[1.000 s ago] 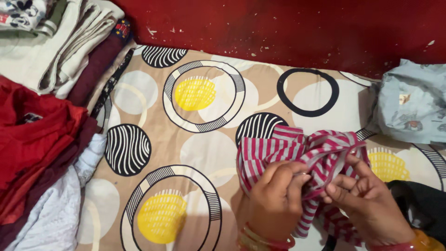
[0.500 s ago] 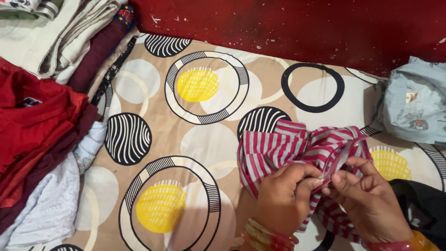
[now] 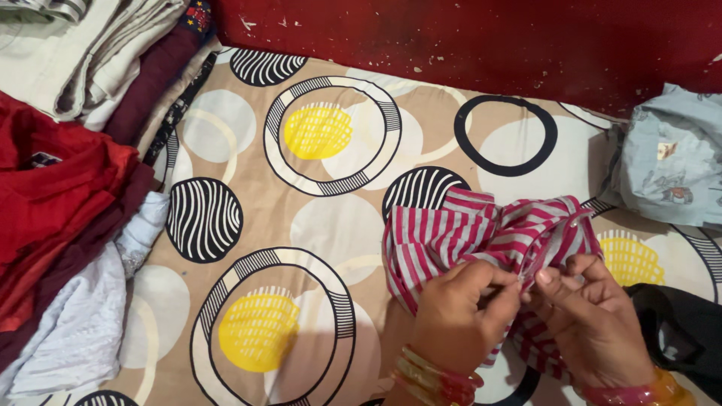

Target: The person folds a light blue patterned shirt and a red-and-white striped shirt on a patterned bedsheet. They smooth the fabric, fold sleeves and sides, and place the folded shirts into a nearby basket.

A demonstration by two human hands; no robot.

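Observation:
A crumpled garment with red and grey stripes (image 3: pixel 451 233) lies on a bedsheet printed with circles (image 3: pixel 301 225). My left hand (image 3: pixel 459 316) and my right hand (image 3: pixel 590 319) both pinch its edge near the middle, fingertips almost touching. Bangles ring both wrists. The lower part of the garment is hidden under my hands.
A pile of folded red clothes (image 3: pixel 53 203) and pale blue cloth (image 3: pixel 83 323) sits at the left, with cream and maroon folded fabric (image 3: pixel 98 60) behind it. A light blue printed garment (image 3: pixel 669 173) lies at the right, dark cloth (image 3: pixel 684 331) below it. A red wall (image 3: pixel 466 37) runs along the back.
My two hands have drawn closer together on the striped garment's edge, and the fabric between them has bunched up. The view has shifted slightly.

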